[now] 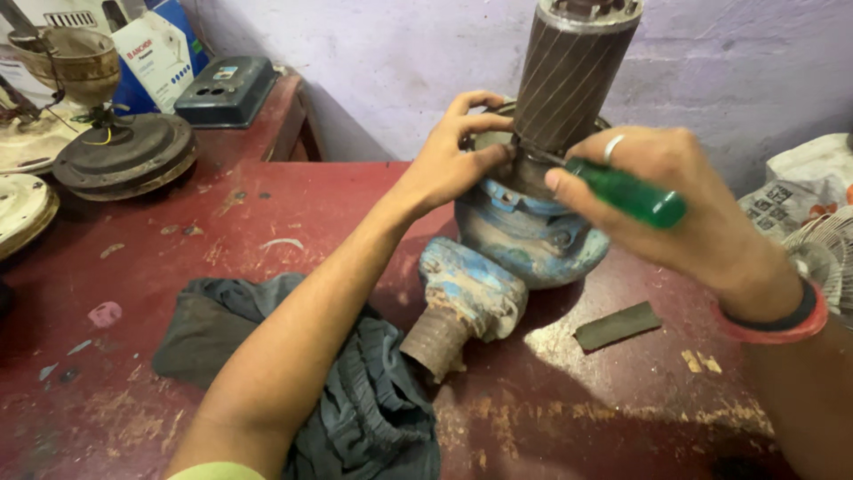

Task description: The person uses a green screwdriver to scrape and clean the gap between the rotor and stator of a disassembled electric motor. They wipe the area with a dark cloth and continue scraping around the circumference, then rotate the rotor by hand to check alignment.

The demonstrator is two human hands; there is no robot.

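Right hand [675, 200]: closed around one green-handled screwdriver [626, 191]. Left hand [458, 151]: fingers curled, gripping the rim of one blue pump housing [524, 236]. One dark rag [355, 391] at 7 o'clock on the worktop [133, 356].

Blue-and-white carton [155, 49] stands upper left; printed bag [786, 200] lies right.

The dull grey metal rotor cylinder [573, 76] looks finely grooved; the blue cast-metal pump housing [524, 236] is chipped and rusty. The translucent green plastic screwdriver handle [635, 196] shines. The dark grey cloth rag [355, 391] lies matt on the scuffed red-painted counter [178, 267].
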